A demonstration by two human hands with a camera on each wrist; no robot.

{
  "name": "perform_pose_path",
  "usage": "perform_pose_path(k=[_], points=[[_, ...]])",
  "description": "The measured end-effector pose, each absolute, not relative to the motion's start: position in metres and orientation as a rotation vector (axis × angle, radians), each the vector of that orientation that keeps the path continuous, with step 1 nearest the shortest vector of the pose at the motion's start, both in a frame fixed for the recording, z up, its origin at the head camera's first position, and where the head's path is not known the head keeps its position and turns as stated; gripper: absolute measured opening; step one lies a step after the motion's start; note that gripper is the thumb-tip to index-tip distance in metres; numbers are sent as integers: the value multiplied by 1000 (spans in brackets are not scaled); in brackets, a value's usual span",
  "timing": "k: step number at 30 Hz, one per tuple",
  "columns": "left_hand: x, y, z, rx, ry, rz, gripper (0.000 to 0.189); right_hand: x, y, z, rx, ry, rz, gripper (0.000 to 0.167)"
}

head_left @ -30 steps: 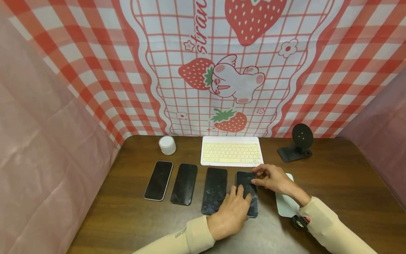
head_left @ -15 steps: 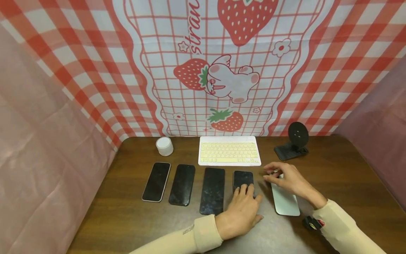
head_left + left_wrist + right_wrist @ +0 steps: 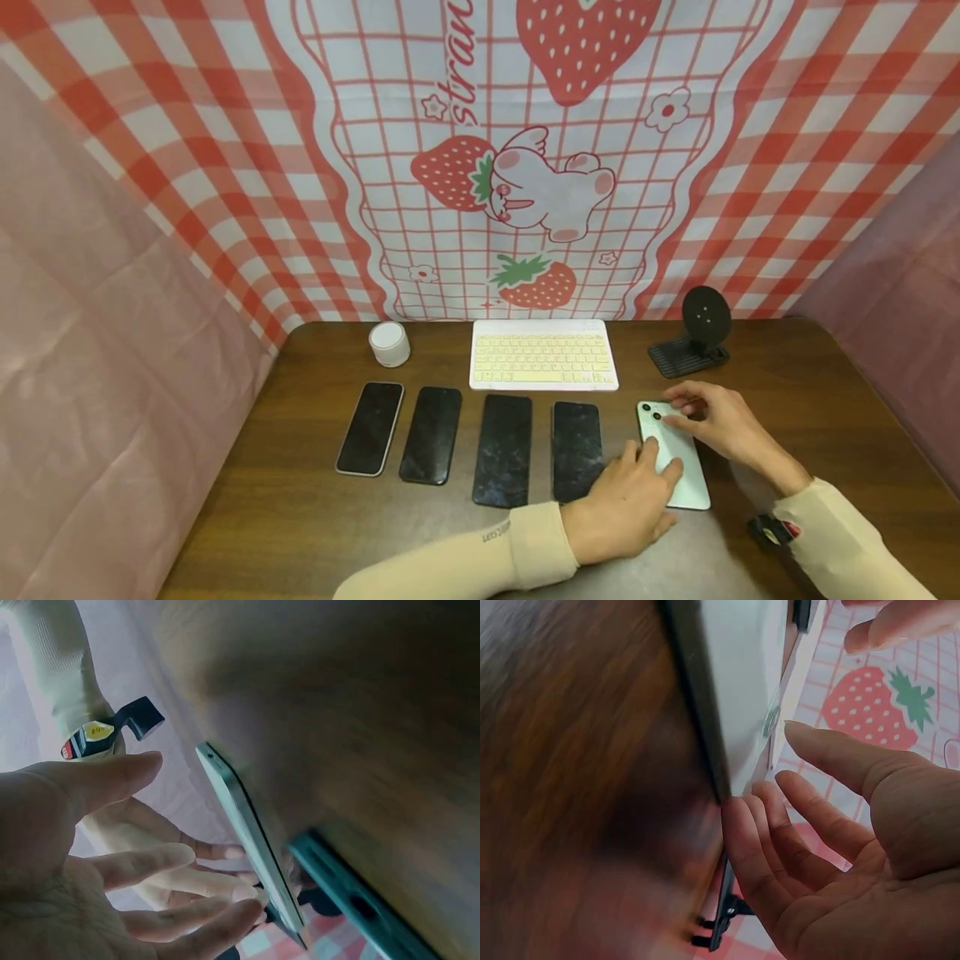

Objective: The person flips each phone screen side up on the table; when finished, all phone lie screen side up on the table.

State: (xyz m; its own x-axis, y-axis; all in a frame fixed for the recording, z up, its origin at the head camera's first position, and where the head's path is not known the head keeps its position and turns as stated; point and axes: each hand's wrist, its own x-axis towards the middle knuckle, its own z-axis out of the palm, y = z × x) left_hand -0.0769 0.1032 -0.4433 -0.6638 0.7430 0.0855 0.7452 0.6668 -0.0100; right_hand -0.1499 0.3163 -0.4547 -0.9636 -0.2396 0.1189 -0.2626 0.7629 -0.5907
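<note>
A mint-green phone (image 3: 684, 471) lies back up on the table, camera lenses at its far left corner. My left hand (image 3: 624, 502) hovers at its near left side, fingers loosely extended and the palm hiding part of it. At the far right edge is my right hand (image 3: 723, 427), thumb apart from the fingers. In the right wrist view, a finger of the right hand (image 3: 817, 855) touches the edge of the phone (image 3: 742, 682). The left wrist view shows the left hand (image 3: 127, 877) with relaxed fingers near the phone (image 3: 247, 825). A dark phone (image 3: 576, 442) lies just left of it.
Three more dark phones (image 3: 503, 450) (image 3: 431, 435) (image 3: 371, 429) lie face up to the left. Behind the row are a white keyboard (image 3: 543, 354), a white cylinder (image 3: 389, 344) and a black folding stand (image 3: 697, 333). A patterned cloth (image 3: 555, 200) hangs behind the table (image 3: 285, 500).
My left hand has moved right, off the dark phone and over to the mint-green phone. My right hand has shifted right from the dark phone to the mint phone's far right edge.
</note>
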Motion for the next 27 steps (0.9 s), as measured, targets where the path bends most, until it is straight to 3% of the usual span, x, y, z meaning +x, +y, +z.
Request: perform_pose_path(k=[27], points=[[-82,176,-458,-1003,-3006,321,63,-158,338,-468,527,-2926,956,23]])
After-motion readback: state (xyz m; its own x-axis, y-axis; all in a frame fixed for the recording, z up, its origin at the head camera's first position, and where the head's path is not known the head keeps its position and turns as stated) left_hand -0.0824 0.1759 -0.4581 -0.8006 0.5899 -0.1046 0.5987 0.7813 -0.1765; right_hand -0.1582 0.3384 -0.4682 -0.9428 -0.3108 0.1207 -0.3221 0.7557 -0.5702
